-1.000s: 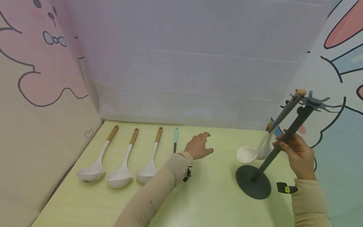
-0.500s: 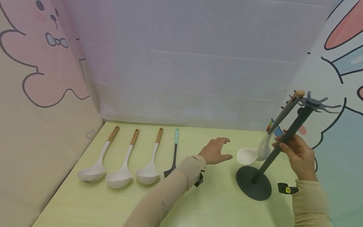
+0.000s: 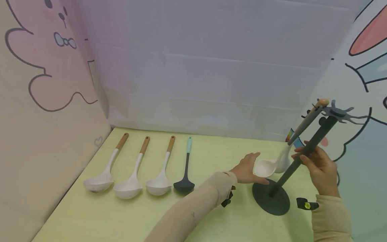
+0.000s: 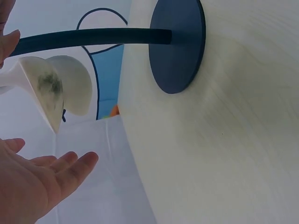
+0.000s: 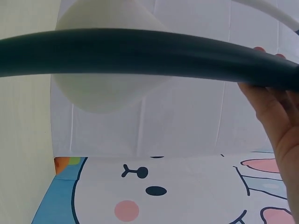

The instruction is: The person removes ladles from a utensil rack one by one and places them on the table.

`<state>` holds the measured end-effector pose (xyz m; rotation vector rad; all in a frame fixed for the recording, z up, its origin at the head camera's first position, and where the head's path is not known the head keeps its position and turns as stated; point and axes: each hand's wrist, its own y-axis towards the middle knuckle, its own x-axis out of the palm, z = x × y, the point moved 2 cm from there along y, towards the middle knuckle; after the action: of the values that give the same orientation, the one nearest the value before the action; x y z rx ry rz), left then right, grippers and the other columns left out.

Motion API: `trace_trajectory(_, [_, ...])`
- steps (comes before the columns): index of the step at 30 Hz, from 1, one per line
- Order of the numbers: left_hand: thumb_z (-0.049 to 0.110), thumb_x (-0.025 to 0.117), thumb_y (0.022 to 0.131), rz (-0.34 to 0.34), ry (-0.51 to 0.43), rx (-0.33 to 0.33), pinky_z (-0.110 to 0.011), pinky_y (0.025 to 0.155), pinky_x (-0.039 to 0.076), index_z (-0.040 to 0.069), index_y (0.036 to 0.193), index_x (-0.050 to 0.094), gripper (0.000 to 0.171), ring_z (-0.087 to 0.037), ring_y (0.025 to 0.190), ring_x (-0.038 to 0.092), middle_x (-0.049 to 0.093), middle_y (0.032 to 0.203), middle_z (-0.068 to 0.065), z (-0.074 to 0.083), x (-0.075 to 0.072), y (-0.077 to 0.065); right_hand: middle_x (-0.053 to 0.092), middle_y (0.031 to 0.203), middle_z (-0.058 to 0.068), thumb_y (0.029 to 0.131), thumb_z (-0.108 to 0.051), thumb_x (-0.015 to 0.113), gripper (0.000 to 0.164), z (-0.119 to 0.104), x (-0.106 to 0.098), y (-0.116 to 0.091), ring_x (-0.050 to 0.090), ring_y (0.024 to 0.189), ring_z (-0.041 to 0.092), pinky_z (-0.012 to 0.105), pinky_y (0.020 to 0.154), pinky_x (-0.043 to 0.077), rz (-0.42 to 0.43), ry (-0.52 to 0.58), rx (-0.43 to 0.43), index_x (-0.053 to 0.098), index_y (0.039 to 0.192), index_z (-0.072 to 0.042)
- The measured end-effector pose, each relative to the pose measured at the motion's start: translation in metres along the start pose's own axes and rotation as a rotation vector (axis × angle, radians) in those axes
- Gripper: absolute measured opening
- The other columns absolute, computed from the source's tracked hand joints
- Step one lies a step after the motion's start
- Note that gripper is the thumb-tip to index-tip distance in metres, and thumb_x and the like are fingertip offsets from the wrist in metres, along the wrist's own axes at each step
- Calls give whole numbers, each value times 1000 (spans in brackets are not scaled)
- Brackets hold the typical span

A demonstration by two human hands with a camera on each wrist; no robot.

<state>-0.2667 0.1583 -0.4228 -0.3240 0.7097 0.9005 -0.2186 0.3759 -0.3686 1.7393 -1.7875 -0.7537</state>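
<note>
My right hand (image 3: 323, 169) grips the dark pole of a utensil stand (image 3: 288, 174), with the thumb in front and fingers behind it. On the stand's hooks hang white ladles; one bowl (image 3: 263, 168) faces left and another ladle bowl (image 3: 284, 164) sits partly behind it. My left hand (image 3: 246, 169) reaches beside the nearer bowl, fingers spread and thumb apart. In the left wrist view a gap shows between the left hand (image 4: 42, 182) and the ladle bowl (image 4: 44, 88), which has a dark smudge inside. The right wrist view shows the pole (image 5: 154, 53) crossing before a white bowl (image 5: 103, 95).
On the table (image 3: 217, 151) at left lie several ladles in a row: white ones with wooden handles, such as this ladle (image 3: 158, 185), and a black ladle (image 3: 184, 184) with a light blue handle. A pale cloth (image 3: 211, 77) backs the table; cartoon-printed cloths flank it.
My left hand has moved right, from beside the black ladle to the ladles on the stand, uncovering the black ladle. The right hand stays on the pole; the view has shifted slightly.
</note>
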Motion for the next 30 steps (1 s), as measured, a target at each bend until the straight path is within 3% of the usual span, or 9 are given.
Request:
trace_trajectory(2, [39,83,79,3,-11,-6,-31,105,38,17,159,21,104,-19,143,29,24,161,-3,2,1,2,73,103,8,90,25,50,41,-1,0,0,73,85,14,23,80,55,-11,34,-18,43,130,26])
trace_trajectory(9, [35,83,81,-20,-72,28,-26,108,34,14,159,18,103,-14,143,32,29,159,-2,7,1,9,73,103,5,90,24,52,40,-5,1,0,72,85,12,21,80,54,-19,-19,-28,47,130,22])
trace_trajectory(14, [34,81,83,-30,-48,58,-24,109,33,14,159,19,101,-13,142,34,31,159,-3,8,3,11,73,105,5,90,24,51,40,-4,2,0,72,87,12,21,80,54,-44,-19,-49,49,130,21])
trace_trajectory(21, [36,84,80,-42,-21,48,-16,84,44,19,156,30,95,-6,114,56,52,143,1,9,2,8,73,104,8,89,26,51,39,-1,2,-1,72,86,13,21,79,55,-39,1,-63,47,128,24])
trace_trajectory(30, [40,82,79,-51,121,68,-12,76,41,15,149,48,81,-1,99,53,61,127,4,11,-6,4,73,102,10,88,28,52,39,0,1,0,72,85,13,20,79,54,-33,6,-78,49,127,25])
